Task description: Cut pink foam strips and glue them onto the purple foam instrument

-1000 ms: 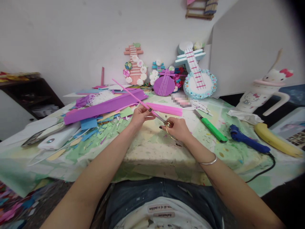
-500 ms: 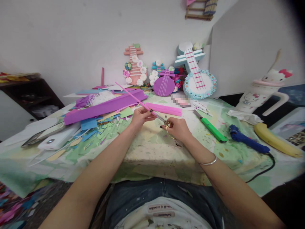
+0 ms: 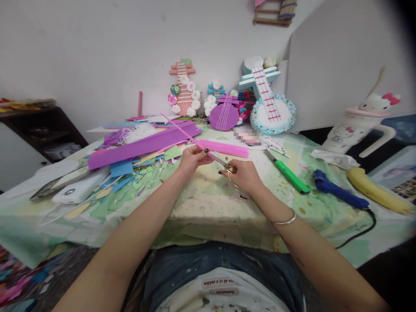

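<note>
My left hand (image 3: 191, 158) pinches a long thin pink strip (image 3: 182, 130) that slants up and away to the left. My right hand (image 3: 244, 175) grips small scissors (image 3: 224, 164) with gold handles; the blades meet the strip just right of my left fingers. Both hands hover over the middle of a paint-stained table (image 3: 208, 203). A flat pink foam piece (image 3: 224, 148) lies just behind them.
A long purple foam sheet (image 3: 143, 145) and several coloured scraps (image 3: 136, 175) lie to the left, with a white power bank (image 3: 79, 190). To the right lie a green utility knife (image 3: 287, 173), a blue glue gun (image 3: 338, 190) and a yellow banana-shaped object (image 3: 377, 190). Foam guitar models (image 3: 266, 102) lean on the wall.
The pink strip has slid slightly to the right through my left fingers toward the scissors. Both hands stay in nearly the same place.
</note>
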### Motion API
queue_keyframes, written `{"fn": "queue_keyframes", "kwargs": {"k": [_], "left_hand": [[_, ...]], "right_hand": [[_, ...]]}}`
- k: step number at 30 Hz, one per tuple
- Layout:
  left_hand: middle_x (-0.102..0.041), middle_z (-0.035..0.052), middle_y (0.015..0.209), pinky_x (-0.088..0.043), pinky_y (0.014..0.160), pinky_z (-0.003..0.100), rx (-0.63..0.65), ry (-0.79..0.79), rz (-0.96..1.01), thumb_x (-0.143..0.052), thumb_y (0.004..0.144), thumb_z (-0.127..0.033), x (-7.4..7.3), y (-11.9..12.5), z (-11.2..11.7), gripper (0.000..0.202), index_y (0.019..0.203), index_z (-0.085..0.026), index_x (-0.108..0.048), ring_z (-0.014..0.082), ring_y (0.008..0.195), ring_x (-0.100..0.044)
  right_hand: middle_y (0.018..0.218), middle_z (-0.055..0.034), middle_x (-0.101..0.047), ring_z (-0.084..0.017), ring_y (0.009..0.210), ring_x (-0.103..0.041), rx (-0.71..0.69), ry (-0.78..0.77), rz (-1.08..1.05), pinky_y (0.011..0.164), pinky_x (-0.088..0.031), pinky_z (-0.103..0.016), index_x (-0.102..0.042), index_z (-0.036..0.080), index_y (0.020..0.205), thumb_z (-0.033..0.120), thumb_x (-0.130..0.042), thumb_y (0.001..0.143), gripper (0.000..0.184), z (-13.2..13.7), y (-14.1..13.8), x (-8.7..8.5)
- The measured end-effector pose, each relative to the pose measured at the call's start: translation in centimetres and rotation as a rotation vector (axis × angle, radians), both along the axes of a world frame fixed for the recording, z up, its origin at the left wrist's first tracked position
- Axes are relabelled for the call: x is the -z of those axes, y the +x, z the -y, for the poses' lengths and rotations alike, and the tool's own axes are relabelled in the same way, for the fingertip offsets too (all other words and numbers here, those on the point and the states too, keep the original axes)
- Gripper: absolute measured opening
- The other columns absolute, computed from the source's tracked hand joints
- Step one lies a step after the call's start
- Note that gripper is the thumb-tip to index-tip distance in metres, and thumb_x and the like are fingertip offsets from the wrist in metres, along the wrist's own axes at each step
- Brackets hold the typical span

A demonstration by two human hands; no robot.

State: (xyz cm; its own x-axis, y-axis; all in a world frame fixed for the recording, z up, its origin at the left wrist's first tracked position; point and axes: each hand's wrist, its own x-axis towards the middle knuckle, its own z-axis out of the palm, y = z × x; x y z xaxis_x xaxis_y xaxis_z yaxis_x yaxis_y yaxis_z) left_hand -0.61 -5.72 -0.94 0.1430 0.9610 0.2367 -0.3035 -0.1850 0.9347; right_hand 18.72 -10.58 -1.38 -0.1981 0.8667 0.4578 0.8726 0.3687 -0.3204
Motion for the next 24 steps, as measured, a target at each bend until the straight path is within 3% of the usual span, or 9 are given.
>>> {"fn": "queue_keyframes", "kwargs": {"k": [24], "left_hand": [[-0.071, 0.0042, 0.073, -0.057, 0.074, 0.037, -0.002, -0.032, 0.026, -0.079, 0.059, -0.027, 0.14, 0.03, 0.03, 0.028, 0.077, -0.013, -0.063, 0.0181, 0.066, -0.069]], "right_hand": [[0.06, -0.0023, -0.063, -0.015, 0.056, -0.053, 0.004, 0.019, 0.005, 0.056, -0.029, -0.025, -0.067, 0.019, 0.072, 0.047, -0.067, 0.074, 0.028, -0.32, 0.18, 0.36]]}}
